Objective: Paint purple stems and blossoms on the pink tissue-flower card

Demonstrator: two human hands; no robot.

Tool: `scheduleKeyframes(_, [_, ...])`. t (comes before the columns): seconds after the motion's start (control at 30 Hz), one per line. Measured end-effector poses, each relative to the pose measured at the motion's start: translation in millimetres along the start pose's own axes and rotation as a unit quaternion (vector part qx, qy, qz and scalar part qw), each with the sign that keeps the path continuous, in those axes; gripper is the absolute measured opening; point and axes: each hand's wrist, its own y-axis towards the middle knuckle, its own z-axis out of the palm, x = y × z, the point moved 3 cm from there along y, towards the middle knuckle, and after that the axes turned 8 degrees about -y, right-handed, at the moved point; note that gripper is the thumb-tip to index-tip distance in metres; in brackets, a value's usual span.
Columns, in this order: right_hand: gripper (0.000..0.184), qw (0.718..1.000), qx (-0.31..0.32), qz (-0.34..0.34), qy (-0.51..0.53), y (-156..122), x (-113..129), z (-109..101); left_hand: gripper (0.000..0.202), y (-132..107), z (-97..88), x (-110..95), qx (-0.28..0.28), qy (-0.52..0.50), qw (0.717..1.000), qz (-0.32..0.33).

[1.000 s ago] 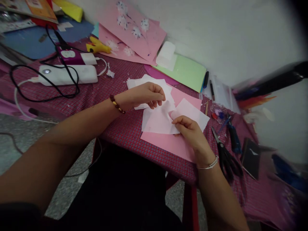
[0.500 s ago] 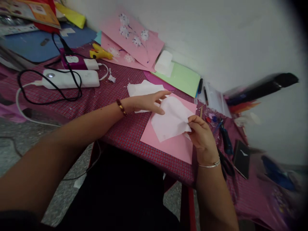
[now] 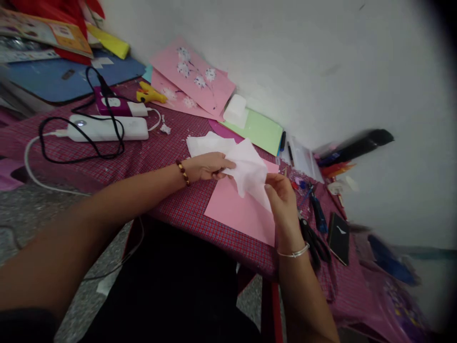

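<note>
Between my two hands hangs a thin white sheet of tissue paper (image 3: pixel 248 166), creased and held just over a pink sheet of paper (image 3: pixel 239 212). My left hand (image 3: pixel 214 166) pinches the tissue's left edge, thumb on top. At the tissue's right edge, the fingers of my right hand (image 3: pixel 282 200) are closed on it; their tips are partly hidden. More white tissue sheets (image 3: pixel 203 144) lie on the table behind my left hand.
A white power strip (image 3: pixel 107 128) with black cables lies to the left, near a yellow glue gun (image 3: pixel 150 93). Pink papers with white flowers (image 3: pixel 196 76) lean at the back beside a green sheet (image 3: pixel 259 128). Black-handled scissors (image 3: pixel 314 243) and a black notebook (image 3: pixel 339 238) lie at right.
My left hand has gone from spread fingers to a pinch on the tissue's left edge. The tissue has lifted and creased between both hands. The camera view has shifted slightly.
</note>
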Motion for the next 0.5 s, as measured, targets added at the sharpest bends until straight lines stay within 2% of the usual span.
scheduleKeyframes(0.07, [0.026, 0.992, 0.040, -0.080, -0.089, -4, 23, 12, 0.027, 1, 3.8, 6, -0.045, -0.081, 0.995, -0.043])
scheduleKeyframes(0.13, [0.036, 0.969, 0.086, -0.149, -0.180, -4, 41, 27, 0.026, -1, 9.4, 10, -0.075, -0.151, 0.983, -0.071])
scheduleKeyframes(0.23, [0.036, 0.944, 0.080, -0.183, -0.263, 2, 47, 44, 0.028, -5, 16.4, 7, -0.060, -0.178, 0.980, -0.061])
scheduleKeyframes(0.3, [0.026, 0.957, 0.041, -0.165, -0.237, 8, 41, 46, 0.031, -8, 15.7, -1, -0.040, -0.175, 0.983, -0.037])
scheduleKeyframes(0.37, [0.019, 0.981, 0.021, -0.117, -0.151, 11, 31, 45, 0.030, -12, 8.8, -13, -0.044, -0.173, 0.984, 0.018])
scheduleKeyframes(0.47, [0.006, 0.998, 0.054, -0.010, -0.005, 10, 19, 42, 0.019, -23, -5.9, -35, -0.079, -0.169, 0.972, 0.145])
scheduleKeyframes(0.5, [0.005, 0.996, 0.073, 0.023, 0.036, 9, 16, 41, 0.023, -27, -8.7, -41, -0.081, -0.153, 0.968, 0.180])
